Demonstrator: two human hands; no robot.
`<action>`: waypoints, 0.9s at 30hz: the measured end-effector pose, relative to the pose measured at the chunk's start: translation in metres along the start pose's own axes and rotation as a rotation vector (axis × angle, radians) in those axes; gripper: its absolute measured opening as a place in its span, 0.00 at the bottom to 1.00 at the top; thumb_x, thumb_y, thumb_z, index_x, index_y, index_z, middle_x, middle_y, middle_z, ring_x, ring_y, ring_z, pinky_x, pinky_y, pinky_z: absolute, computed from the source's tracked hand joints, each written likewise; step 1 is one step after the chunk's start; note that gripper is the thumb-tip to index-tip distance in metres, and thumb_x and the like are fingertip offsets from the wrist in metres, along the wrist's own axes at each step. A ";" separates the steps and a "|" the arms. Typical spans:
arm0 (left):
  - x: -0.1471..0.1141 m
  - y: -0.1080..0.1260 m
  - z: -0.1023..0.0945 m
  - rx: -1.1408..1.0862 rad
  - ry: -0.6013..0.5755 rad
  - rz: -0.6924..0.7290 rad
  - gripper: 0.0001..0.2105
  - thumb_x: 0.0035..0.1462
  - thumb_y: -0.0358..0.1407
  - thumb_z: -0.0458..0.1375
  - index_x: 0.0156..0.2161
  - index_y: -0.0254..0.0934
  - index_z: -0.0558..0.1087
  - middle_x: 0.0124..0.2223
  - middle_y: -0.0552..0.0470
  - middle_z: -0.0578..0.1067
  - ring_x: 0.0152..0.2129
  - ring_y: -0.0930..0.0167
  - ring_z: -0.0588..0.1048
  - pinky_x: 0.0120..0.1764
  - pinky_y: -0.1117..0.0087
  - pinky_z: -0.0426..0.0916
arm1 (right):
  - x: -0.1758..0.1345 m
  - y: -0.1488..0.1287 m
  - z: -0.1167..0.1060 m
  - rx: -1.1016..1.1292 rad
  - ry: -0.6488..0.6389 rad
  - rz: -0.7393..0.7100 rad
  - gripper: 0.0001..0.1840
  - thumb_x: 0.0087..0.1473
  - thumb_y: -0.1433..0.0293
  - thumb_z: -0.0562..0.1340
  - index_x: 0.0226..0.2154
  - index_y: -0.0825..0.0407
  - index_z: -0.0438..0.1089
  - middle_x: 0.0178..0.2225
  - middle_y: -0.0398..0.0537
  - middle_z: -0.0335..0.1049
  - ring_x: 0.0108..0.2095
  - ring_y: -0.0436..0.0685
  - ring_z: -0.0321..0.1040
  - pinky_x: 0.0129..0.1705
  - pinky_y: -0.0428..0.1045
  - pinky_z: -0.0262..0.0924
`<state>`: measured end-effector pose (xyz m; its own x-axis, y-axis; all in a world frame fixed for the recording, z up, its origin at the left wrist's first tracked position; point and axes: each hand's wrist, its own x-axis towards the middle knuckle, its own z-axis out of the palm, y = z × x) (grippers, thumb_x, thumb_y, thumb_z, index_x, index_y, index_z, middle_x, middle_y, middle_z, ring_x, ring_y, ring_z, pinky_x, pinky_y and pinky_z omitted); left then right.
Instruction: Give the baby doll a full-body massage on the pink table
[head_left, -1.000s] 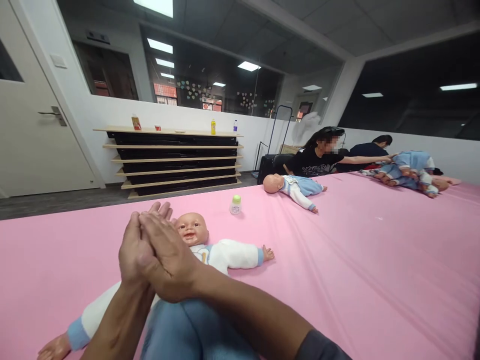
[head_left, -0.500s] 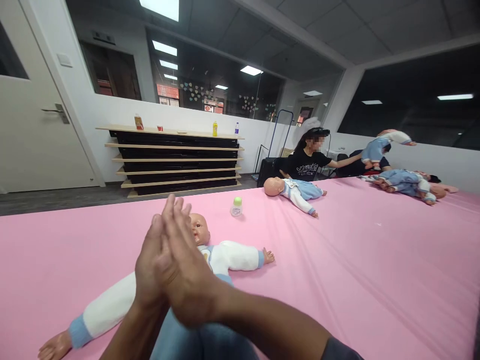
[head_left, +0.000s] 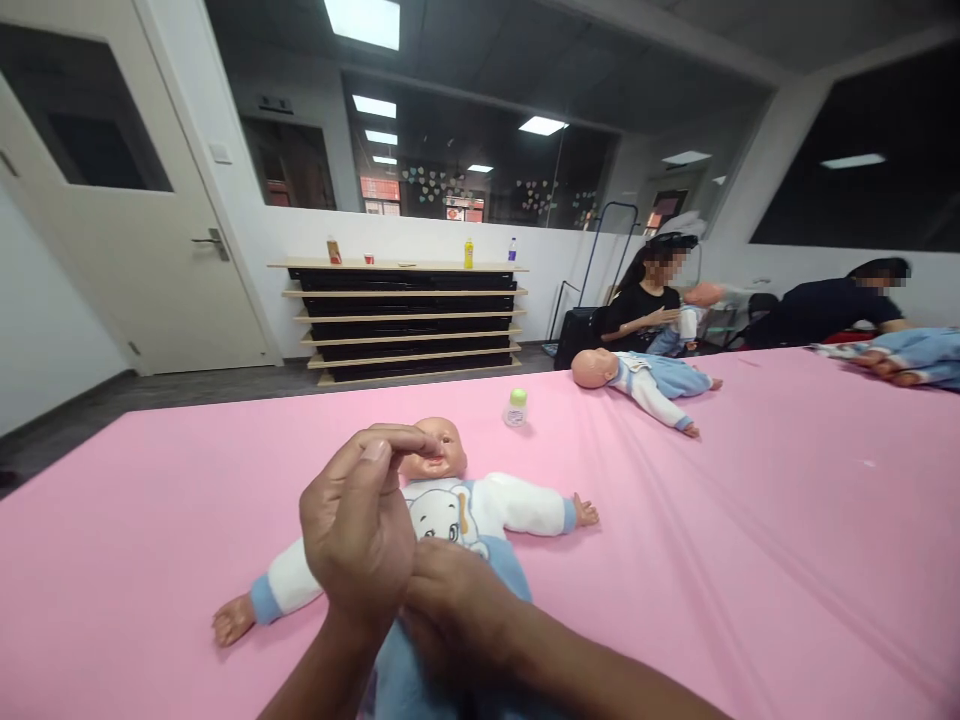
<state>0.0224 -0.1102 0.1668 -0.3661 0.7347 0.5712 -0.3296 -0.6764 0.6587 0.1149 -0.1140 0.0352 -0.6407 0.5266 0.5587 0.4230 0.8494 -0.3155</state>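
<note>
My left hand (head_left: 358, 525) is raised in front of a baby doll, palm turned right, fingers together and bent forward at the knuckles, the thumb along them; it holds nothing visible. Against the heel of that palm presses my right hand (head_left: 461, 600), lower and to the right, its fingers curled in and partly hidden. Behind both hands the doll (head_left: 525, 503) lies on its back in a white and blue outfit with a bear on the chest. The hands cover part of its body and one arm. Beyond its head stands a small clear bottle (head_left: 516, 410) with a green cap.
A pink-covered table (head_left: 750, 560) bears a second doll (head_left: 660, 380) at the far edge and more dolls (head_left: 922, 357) at right. One person (head_left: 641, 310) sits across holding a doll; another person (head_left: 832, 305) bends at far right. Stacked boards (head_left: 405, 310) with bottles stand by the wall.
My palms have come apart from lying flat together. The left fingers have bent forward, and the right hand has dropped lower and curled. The view has swung left.
</note>
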 end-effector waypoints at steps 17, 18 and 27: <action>-0.011 -0.027 -0.022 0.336 -0.137 0.013 0.12 0.63 0.36 0.53 0.33 0.34 0.75 0.33 0.49 0.76 0.34 0.68 0.75 0.39 0.69 0.70 | -0.010 0.032 0.012 0.034 0.185 -0.025 0.15 0.47 0.75 0.54 0.38 0.53 0.71 0.37 0.52 0.74 0.38 0.58 0.68 0.44 0.54 0.64; -0.019 -0.035 -0.028 0.440 -0.185 0.007 0.12 0.63 0.37 0.52 0.32 0.35 0.75 0.33 0.49 0.76 0.33 0.69 0.75 0.38 0.70 0.70 | -0.008 0.036 0.017 0.051 0.198 -0.021 0.15 0.46 0.74 0.54 0.37 0.53 0.71 0.36 0.52 0.74 0.37 0.58 0.68 0.43 0.53 0.65; -0.065 -0.094 -0.094 0.917 -0.683 0.116 0.15 0.65 0.36 0.48 0.46 0.38 0.77 0.48 0.43 0.78 0.47 0.64 0.76 0.52 0.58 0.72 | -0.007 0.022 0.008 0.126 0.149 0.105 0.19 0.50 0.71 0.54 0.45 0.53 0.70 0.42 0.55 0.72 0.45 0.60 0.67 0.53 0.56 0.63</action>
<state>-0.0048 -0.0994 0.0216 0.2875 0.7350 0.6140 0.5351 -0.6550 0.5335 0.1232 -0.0988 0.0185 -0.4915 0.6097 0.6218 0.3928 0.7925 -0.4666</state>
